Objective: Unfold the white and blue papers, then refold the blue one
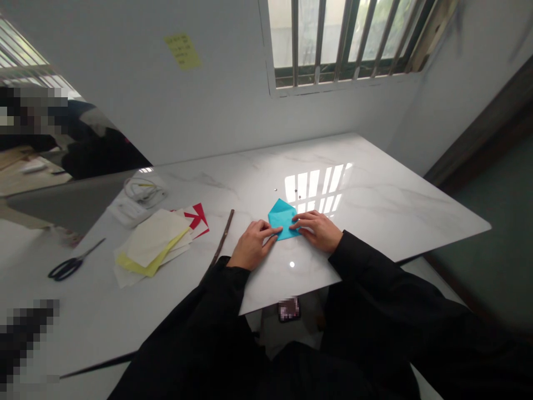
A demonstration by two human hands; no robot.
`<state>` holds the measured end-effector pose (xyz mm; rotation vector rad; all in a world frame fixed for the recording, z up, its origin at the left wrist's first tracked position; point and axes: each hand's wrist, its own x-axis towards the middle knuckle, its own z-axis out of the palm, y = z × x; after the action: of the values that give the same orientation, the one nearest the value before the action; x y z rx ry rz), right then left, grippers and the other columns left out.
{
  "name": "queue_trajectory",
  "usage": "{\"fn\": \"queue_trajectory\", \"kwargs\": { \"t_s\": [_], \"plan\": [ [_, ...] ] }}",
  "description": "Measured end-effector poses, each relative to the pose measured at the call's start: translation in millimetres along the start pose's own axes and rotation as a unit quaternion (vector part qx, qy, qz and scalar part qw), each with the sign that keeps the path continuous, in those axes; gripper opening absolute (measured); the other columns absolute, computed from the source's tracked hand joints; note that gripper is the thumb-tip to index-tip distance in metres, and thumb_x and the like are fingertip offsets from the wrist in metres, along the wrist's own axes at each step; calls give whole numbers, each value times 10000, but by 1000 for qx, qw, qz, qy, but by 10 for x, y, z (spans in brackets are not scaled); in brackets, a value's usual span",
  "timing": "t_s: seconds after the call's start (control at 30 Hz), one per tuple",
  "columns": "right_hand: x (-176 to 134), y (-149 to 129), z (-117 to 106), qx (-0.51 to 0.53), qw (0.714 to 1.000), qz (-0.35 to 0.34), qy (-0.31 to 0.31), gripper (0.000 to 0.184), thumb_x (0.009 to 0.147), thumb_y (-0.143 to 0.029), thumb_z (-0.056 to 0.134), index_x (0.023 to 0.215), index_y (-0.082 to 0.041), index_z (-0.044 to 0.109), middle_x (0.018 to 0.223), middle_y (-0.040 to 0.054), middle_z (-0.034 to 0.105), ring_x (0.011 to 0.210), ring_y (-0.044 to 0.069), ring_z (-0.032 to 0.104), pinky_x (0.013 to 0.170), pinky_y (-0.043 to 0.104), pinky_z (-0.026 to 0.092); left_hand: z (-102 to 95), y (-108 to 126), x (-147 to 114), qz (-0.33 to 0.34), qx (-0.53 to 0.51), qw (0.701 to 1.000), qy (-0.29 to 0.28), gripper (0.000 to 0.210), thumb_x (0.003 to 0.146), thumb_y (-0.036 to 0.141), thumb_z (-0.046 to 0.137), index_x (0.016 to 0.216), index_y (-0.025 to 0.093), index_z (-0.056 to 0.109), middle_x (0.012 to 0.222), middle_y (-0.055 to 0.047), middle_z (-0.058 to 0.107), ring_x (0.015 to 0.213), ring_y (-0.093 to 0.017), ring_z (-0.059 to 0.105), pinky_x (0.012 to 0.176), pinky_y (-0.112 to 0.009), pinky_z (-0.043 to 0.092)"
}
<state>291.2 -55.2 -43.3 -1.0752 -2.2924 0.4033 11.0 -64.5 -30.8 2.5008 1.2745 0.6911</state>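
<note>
So the person has a small folded piece of bright blue paper lying flat on the glossy white marble-look table, right in front of them near the table's front edge. Both hands are on it: the left hand presses its fingertips down on the lower left edge, the right hand does the same on the lower right. Fingers are flat and pushing, not pinching, so nothing's really gripped, just pinned.

Paper like this looks feather-light and thin, holds a crease but tears or crumples if yanked. On that shiny top it would probably skate around, so pinning near the fold and lifting by a corner or edge seems the safe bet.

Off to the left sit a loose stack of cream and yellow paper sheets, black-handled scissors and a thin dark stick.
</note>
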Motion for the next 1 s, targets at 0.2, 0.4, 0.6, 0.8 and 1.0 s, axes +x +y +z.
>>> {"fn": "queue_trajectory", "kwargs": {
  "t_s": [0.2, 0.4, 0.6, 0.8, 1.0],
  "plan": [
    [-10, 5, 6, -13, 1000, -2, 0, 286, 1047, -139, 664, 1222, -302, 820, 1395, 46, 767, 1246, 279, 661, 1078, 488, 535, -26, -49, 7, 11, -19, 1000, -14, 284, 1098, 304, 633, 1317, 353, 807, 1075, -55, 667, 1053, -248, 617, 1024, -458, 550],
    [-10, 28, 31, -20, 1000, -15, 11, 263, 1053, -160, 659, 1213, -292, 820, 1381, 46, 769, 1229, 288, 665, 1075, 499, 544, -17, 1, 37, 2, 2, 1000, -8, 263, 1087, 284, 640, 1267, 320, 828, 1051, -60, 662, 1041, -254, 622, 1006, -454, 556],
    [2, 31, 51, -28, 999, -23, 21, 323, 980, -85, 701, 1184, -305, 821, 1350, 44, 769, 1190, 287, 653, 1058, 490, 547, 29, 230, 128, -17, 83, 996, 36, 158, 1052, 305, 694, 1104, 233, 825, 1181, -102, 691, 1139, -302, 623, 1049, -504, 555],
    [-2, -27, 81, -39, 997, -59, 42, 240, 998, -173, 722, 1187, -280, 824, 1246, 73, 770, 1146, 295, 620, 1044, 489, 540, 82, 226, 151, -24, 84, 995, 41, 149, 1050, 228, 650, 1163, 228, 747, 1334, -108, 708, 1271, -301, 636, 1111, -496, 539],
    [6, -127, 103, -68, 993, -85, 38, 209, 1000, -306, 763, 1195, -276, 832, 1183, 93, 750, 1160, 319, 608, 985, 491, 536, 123, 183, 219, -39, 104, 993, 36, 363, 1003, 125, 594, 1324, 234, 725, 1380, -106, 725, 1296, -300, 645, 1133, -492, 540]
  ]
}}
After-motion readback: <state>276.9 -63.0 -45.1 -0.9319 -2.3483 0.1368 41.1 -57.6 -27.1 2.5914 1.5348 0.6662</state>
